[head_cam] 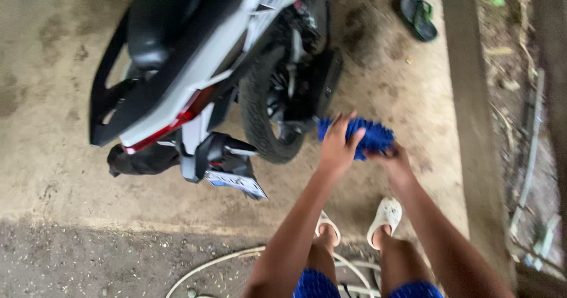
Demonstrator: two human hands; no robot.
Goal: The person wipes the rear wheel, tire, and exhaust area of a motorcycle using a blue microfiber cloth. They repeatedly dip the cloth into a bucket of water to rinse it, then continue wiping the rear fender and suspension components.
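Hands: left hand (338, 147), right hand (394, 163), fingers gripping one blue mitt (369, 137) | one scooter (195, 67) | sandals (418, 14): seemingly two

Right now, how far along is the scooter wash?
Done: nothing clearly; the scooter shows no suds, and the blur hides detail. In hand: both the left hand and right hand grip a blue wash mitt beside the rear wheel. Left: apparently the whole wipe-down; a hose lies on the ground.

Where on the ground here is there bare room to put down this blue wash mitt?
Bare concrete lies left of the scooter, and more between the rear tyre and the curb. It is crowded by the feet, where the white hose loops. Both the left hand and right hand grip the mitt.
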